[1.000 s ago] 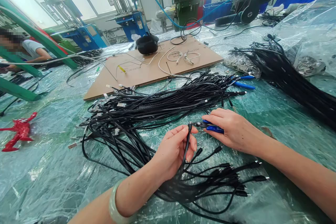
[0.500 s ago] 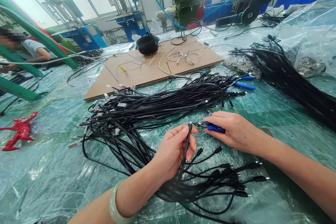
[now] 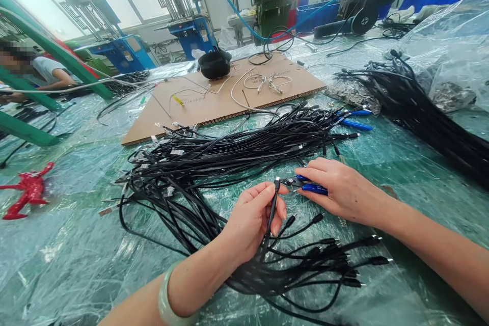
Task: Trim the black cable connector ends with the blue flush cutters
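Pinched in my left hand (image 3: 255,219) is a black cable (image 3: 272,210), its small metal-tipped plug pointing up above the thumb. My right hand (image 3: 336,186) is wrapped round blue-handled cutting pliers (image 3: 311,187), whose jaws reach left to the side of that plug. Whether the jaws touch the plug I cannot tell. Under and right of my left hand spreads a bunch of black cables (image 3: 305,270) with their plug ends fanned to the right. Behind both hands lies a larger pile of black cables (image 3: 229,150), with metal connectors at its left end.
Cardboard sheets (image 3: 217,102) carry a black round object (image 3: 214,64) and pale cables. More black cables (image 3: 431,112) lie at right, near other blue handles (image 3: 357,125). A red clamp-like object (image 3: 27,191) sits at left. Clear plastic covers the table. A person (image 3: 49,71) sits far left.
The pliers' handles have spread slightly, with the fingers of my right hand loosening a little. My left hand and the cable stay nearly still.
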{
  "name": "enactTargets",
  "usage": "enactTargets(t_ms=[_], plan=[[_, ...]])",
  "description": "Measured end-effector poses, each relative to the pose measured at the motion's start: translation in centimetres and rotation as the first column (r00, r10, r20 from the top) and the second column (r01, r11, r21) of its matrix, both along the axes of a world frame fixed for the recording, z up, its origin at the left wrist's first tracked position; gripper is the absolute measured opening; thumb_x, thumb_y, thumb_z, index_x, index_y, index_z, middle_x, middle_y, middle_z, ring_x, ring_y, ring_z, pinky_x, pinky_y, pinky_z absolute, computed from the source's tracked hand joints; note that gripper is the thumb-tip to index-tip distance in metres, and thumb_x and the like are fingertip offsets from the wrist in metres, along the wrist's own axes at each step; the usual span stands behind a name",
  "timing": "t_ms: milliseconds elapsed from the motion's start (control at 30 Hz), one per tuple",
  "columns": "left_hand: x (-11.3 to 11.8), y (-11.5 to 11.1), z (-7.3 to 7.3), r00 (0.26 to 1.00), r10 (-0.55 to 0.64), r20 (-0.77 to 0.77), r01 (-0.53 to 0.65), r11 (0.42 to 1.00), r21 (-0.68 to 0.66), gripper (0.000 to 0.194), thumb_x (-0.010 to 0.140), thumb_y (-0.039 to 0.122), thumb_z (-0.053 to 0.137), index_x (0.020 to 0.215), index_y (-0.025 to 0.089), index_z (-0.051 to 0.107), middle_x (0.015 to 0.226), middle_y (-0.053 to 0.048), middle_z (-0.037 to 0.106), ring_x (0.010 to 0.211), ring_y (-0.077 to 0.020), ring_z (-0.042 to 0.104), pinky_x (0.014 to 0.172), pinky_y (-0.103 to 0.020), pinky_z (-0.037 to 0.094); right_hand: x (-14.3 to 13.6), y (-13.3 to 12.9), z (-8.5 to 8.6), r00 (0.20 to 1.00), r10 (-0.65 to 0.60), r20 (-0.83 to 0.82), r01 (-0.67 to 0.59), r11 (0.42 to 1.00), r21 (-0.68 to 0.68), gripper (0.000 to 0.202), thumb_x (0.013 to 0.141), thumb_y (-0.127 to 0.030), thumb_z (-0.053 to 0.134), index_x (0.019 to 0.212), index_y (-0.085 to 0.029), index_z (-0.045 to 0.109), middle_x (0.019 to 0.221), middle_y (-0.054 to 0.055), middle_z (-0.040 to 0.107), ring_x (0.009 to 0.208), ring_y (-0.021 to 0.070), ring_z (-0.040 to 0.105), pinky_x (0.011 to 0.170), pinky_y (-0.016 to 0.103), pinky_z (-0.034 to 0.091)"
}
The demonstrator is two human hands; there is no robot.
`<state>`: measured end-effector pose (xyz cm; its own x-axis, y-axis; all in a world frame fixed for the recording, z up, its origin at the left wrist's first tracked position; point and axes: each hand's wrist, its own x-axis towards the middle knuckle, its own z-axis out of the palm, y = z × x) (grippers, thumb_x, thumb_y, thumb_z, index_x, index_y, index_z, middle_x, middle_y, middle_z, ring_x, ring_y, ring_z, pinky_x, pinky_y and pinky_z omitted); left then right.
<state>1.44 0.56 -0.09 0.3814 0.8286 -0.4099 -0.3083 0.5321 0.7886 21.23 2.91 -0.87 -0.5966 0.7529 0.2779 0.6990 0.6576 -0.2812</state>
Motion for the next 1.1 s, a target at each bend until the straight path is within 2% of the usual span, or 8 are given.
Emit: enactTargets(t_ms=[467,1100], plan=[[0.03,-0.17,0.03,1.000,0.008,-0.014,-0.007,1.000,0.012,0.023,0.088,0.029,0.049,0.082,0.012,0.062,0.052,0.002,0.056,0.033,-0.0040,0.042,0.037,-0.015,0.028,0.40,0.14,-0.47,1.000,0.001,-0.007,-0.002,1.000,-0.025,0.024,0.089,-0.026,0.048,0.102,-0.012,0.061,0.080,0.008,0.059,0.074,0.0208,0.056,0.066,0.033,0.046],[0.05,-0.15,-0.01,1.000,0.006,-0.009,-0.005,1.000,0.022,0.021,0.087,0.030,0.051,0.082,0.013,0.062,0.053,0.001,0.058,0.033,-0.0045,0.043,0.038,-0.016,0.029,0.12,-0.05,0.21,1.000,-0.001,0.019,0.000,0.998,0.056,0.022,0.084,-0.021,0.053,0.103,-0.011,0.061,0.082,0.009,0.059,0.076,0.0223,0.055,0.065,0.035,0.046]])
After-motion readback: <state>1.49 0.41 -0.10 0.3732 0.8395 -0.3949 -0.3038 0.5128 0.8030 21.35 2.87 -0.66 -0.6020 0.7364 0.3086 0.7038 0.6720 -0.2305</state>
